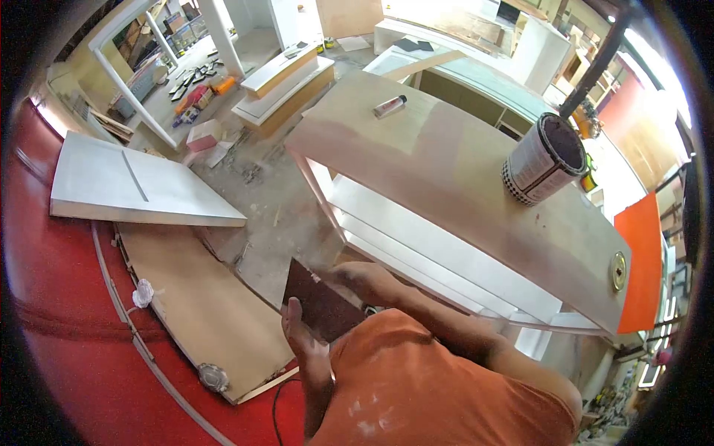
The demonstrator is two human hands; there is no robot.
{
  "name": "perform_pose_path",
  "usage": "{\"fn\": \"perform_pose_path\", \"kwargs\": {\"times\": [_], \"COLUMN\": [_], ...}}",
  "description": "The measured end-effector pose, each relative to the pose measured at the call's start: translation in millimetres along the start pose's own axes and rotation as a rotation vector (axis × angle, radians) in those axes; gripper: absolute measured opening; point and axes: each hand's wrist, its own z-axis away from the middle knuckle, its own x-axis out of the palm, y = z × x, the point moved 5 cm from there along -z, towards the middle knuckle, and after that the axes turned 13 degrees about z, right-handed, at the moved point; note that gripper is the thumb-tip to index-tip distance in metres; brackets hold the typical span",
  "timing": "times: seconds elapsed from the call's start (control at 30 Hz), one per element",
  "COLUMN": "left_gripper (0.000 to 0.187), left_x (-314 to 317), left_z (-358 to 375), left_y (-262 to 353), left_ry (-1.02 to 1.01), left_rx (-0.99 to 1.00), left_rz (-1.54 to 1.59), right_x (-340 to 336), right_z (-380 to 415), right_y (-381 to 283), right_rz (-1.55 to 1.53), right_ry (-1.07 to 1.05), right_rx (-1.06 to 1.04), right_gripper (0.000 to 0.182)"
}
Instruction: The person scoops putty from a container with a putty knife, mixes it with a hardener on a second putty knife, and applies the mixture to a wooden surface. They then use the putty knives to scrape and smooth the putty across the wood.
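Note:
In front of my orange shirt I hold a dark brown sheet of sandpaper, its upper edge marked with pale dust. My left hand grips the near left side, thumb up along the edge. At the upper right side of the sheet is my right hand, closed on it, with its fingertips partly hidden. Just beyond my hands stands a long cabinet with a patchy brown-grey top and white open shelves below. On that top are a stained paint can, a small white tube and a round lid.
To the left, a white panel and a brown board rest by a red surface. A stepped white unit stands farther back. Dark scraps litter the dusty floor. An orange panel is at the right.

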Motion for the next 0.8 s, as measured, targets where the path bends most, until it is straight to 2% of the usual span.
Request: {"fn": "perform_pose_path", "kwargs": {"times": [0.03,0.07,0.13,0.17,0.2,0.27,0.3,0.33,0.37,0.4,0.43,0.47,0.5,0.53,0.57,0.6,0.63,0.67,0.7,0.73,0.77,0.8], "left_gripper": [0.039,0.039,0.039,0.041,0.041,0.042,0.054,0.050,0.053,0.057,0.057,0.055,0.054,0.054,0.054,0.054,0.054,0.054,0.054,0.054,0.052,0.052], "left_x": [-3.5,-10.8,-20.0,-16.0,-19.7,-34.9,2.4,-16.1,-15.4,-15.1,-23.3,-29.6,-36.0,-33.9,-29.7,-23.4,-16.0,-6.6,0.6,10.2,47.6,51.5], "left_z": [1.8,-2.7,-11.4,-11.4,-14.2,-23.2,-8.4,-10.7,-2.4,4.1,3.2,4.0,6.3,4.5,-0.2,-3.7,-8.2,-11.2,-12.3,-10.6,11.0,10.0], "left_y": [1.6,3.1,1.5,0.9,-3.1,-10.3,-14.8,-9.8,-14.2,-16.1,-18.1,-19.0,-17.7,-17.3,-20.9,-25.7,-32.0,-36.2,-36.0,-37.5,-36.3,-39.8], "left_ry": [0.083,0.083,-0.120,-0.282,-0.292,-0.185,-0.226,-0.142,-0.068,0.005,-0.004,-0.162,-0.315,-0.310,-0.222,-0.131,-0.051,-0.057,-0.021,0.018,0.178,0.167], "left_rx": [0.020,0.018,-0.181,-0.179,-0.188,-0.043,-0.288,0.099,0.106,0.120,0.108,0.118,0.123,0.111,0.030,-0.046,-0.116,-0.116,0.008,0.128,0.205,0.203], "left_rz": [0.033,0.033,0.383,0.505,0.500,0.427,0.339,-0.312,-0.331,-0.349,-0.359,-0.385,-0.415,-0.429,-0.294,-0.158,-0.017,-0.019,-0.054,-0.092,-0.209,-0.218], "right_x": [3.1,-7.1,-16.6,-19.0,-24.3,-23.3,-13.9,-3.1,10.8,7.2,-18.2,-43.1,-40.6,-45.0,-50.4,-46.0,-46.6,-48.1,-41.9,-38.7,-44.1,-50.0], "right_z": [9.3,10.9,27.3,32.5,32.4,32.9,23.7,13.8,10.1,0.3,-4.1,-4.5,-0.7,3.8,9.4,16.5,19.2,20.6,25.8,17.6,18.4,16.4], "right_y": [16.4,11.3,9.5,11.6,1.3,-36.8,-43.9,-49.6,-10.5,14.1,18.3,18.0,19.8,21.3,22.1,21.8,12.1,3.0,11.0,3.5,5.7,18.2], "right_rz": [-0.436,-0.434,-1.030,-0.982,-0.908,-1.225,-1.434,-1.645,-1.489,-1.331,-1.087,-0.834,-0.846,-0.835,-0.816,-0.821,-0.707,-0.588,-0.245,0.066,0.063,-0.106], "right_ry": [0.029,0.030,-0.084,-0.249,-0.343,-0.452,-0.389,-0.317,-0.159,0.038,0.268,0.480,0.491,0.625,0.752,0.752,0.748,0.741,0.483,0.308,0.316,0.280], "right_rx": [0.335,0.337,0.688,0.573,0.431,0.568,0.634,0.692,0.774,0.603,0.612,0.619,0.634,0.583,0.529,0.542,0.321,0.099,-0.059,-0.332,-0.328,-0.145], "right_gripper": [0.026,0.026,0.031,0.036,0.039,0.034,0.026,0.020,0.020,0.024,0.024,0.024,0.024,0.022,0.021,0.021,0.020,0.022,0.032,0.035,0.035,0.033]}}
